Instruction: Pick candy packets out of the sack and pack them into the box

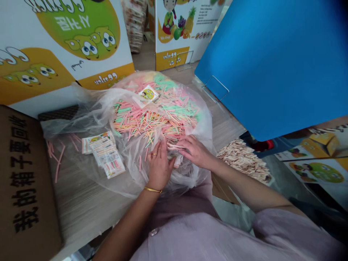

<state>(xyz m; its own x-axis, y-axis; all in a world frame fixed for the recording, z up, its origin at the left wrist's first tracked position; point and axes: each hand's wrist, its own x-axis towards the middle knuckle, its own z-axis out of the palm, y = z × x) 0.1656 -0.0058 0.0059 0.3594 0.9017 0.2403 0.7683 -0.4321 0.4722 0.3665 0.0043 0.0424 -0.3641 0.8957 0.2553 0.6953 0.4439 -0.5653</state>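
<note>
A large clear plastic bag (203,119) lies spread open on the table, full of thin pink, green and yellow candy sticks (152,121). My right hand (197,151) pinches a small printed packet (175,146), seen edge-on, at the near side of the bag. Just left of it is my left hand (158,165), its fingers stretched out flat over the bag's edge and its thumb apart. Another wrapper (178,161) shows partly below the right fingers. On top of the sticks rests a small white and yellow card (149,93). Several flat printed packets (107,154) overlap to the left.
Loose pink sticks (58,163) lie near a brown carton (29,188) at left. Large printed boxes (95,40) stand behind the bag. A blue panel (282,69) fills the upper right. Below it, lower right, is a heap of filled packets (241,159).
</note>
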